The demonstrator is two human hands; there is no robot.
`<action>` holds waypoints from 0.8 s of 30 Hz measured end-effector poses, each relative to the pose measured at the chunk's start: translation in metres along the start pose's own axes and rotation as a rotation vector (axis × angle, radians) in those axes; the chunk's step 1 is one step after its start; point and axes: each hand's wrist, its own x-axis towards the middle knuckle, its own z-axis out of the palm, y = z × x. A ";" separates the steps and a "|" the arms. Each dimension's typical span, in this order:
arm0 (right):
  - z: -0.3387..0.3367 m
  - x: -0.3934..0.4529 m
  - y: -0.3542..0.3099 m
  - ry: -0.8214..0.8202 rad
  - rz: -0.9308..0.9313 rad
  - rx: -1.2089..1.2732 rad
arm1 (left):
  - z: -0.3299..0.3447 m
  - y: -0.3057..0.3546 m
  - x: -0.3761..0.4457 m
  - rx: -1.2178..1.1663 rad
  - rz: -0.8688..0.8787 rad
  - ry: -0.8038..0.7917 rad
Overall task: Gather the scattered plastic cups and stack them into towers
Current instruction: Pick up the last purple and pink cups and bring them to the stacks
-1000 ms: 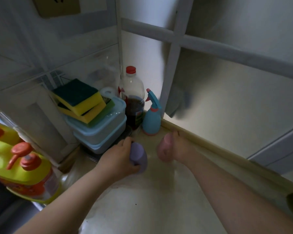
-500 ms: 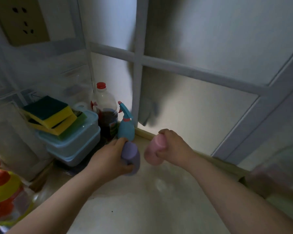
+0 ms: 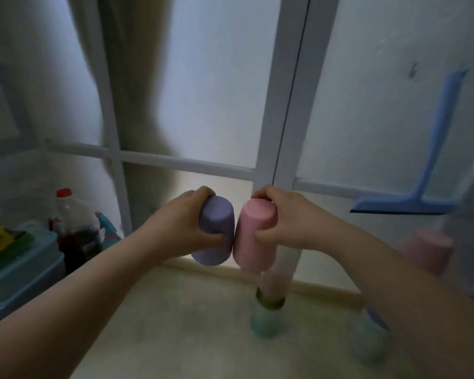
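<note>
My left hand [image 3: 188,221] grips a purple plastic cup [image 3: 215,232], held upside down in the air. My right hand [image 3: 288,217] grips a pink plastic cup [image 3: 251,236] the same way, and the two cups touch side by side above the counter. Below the pink cup stands a tall tower of stacked cups [image 3: 270,305] with a teal cup at its base. A second stack [image 3: 372,335] with teal and purple cups stands further right, partly hidden by my right forearm. A blurred pink cup [image 3: 427,248] shows at the right.
The pale counter [image 3: 189,324] runs along a frosted window [image 3: 216,105]. At the left stand blue lidded boxes [image 3: 19,272] with sponges on top, a red-capped bottle [image 3: 74,228] and a teal spray bottle [image 3: 108,231]. A blue squeegee [image 3: 422,198] hangs at the right.
The view has swung right and up. Both hands have lifted their cups and brought them together. The cup stacks and the squeegee have come into view.
</note>
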 end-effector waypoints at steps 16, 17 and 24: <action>-0.170 -0.134 0.163 0.183 0.244 -0.056 | 0.103 0.217 0.072 -0.171 0.243 -0.124; -0.175 -0.134 0.171 0.196 0.253 -0.057 | 0.107 0.222 0.076 -0.178 0.237 -0.122; -0.178 -0.124 0.213 0.236 0.309 0.004 | 0.130 0.236 0.095 -0.207 0.200 -0.107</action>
